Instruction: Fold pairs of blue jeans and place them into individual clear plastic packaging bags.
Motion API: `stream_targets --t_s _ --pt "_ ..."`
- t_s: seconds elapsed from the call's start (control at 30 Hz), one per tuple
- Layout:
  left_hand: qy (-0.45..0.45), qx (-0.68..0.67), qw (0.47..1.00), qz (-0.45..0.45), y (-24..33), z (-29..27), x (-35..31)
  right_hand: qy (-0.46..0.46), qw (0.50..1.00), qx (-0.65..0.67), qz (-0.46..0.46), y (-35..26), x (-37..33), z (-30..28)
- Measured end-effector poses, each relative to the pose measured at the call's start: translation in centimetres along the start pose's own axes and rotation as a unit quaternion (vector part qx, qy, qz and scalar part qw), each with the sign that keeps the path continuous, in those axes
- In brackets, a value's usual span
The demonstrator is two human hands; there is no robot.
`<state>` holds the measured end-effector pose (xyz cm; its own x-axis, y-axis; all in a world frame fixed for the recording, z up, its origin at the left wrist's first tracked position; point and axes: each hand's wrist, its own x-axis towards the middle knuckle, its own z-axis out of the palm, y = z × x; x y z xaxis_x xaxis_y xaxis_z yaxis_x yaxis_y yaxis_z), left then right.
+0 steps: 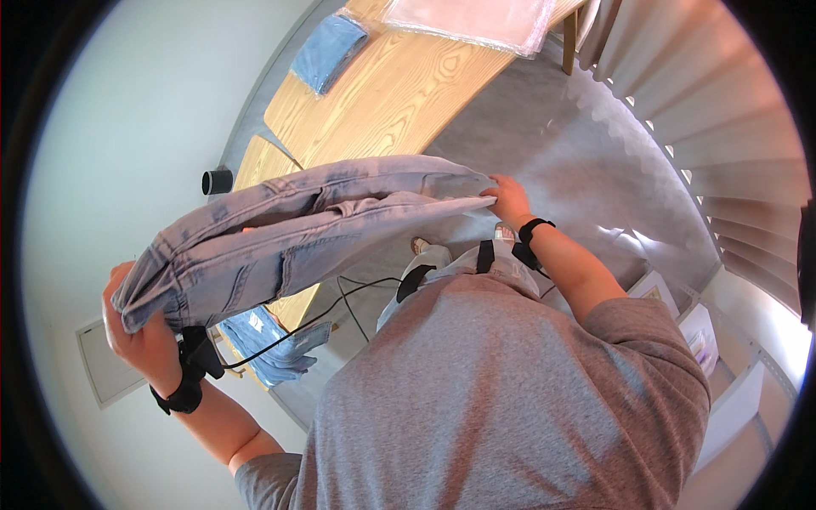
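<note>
"Faded light-blue cotton-denim garment [323,229], stretched in the air between both hands in front of the wearer's body. How is it gripped?"

"The left hand [140,347] closes around the bunched, seamed end. The right hand [510,201] pinches the far edge between thumb and fingers."

"Which end is the waist?"

"I can't tell; the long sides hang folded, with an open gap between them."

"How would it handle?"

"Soft and floppy, I'd judge, with some weight, stiffer along the thick seams. It shouldn't slip or break easily. Seamed corners look like the best hold; a single layer would let the rest sag."

"And around the hands?"

"A black band [180,393] on the left wrist, with a thin black cable [280,342] nearby. Below the garment, a stack of blue folded denim [272,344]. Beyond, a pale wood-grain counter [374,102] carries a blue denim bundle in clear plastic [330,53] and flat, clear plastic bags [476,21]."
</note>
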<state>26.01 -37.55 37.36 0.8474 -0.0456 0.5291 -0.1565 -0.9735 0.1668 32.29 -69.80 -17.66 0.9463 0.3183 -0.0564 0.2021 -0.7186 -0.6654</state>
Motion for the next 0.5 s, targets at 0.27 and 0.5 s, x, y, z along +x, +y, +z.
stream_targets --t_s 0.27,0.5 --pt "0.059 0.1 0.993 0.029 -4.0 -4.7 -0.5 0.072 0.992 0.044 -0.091 0.5 1.2 2.3" --pt "0.132 0.114 0.98 -0.097 -15.1 -10.0 -7.0 0.015 0.996 0.025 -0.082 -0.1 6.5 -2.3"
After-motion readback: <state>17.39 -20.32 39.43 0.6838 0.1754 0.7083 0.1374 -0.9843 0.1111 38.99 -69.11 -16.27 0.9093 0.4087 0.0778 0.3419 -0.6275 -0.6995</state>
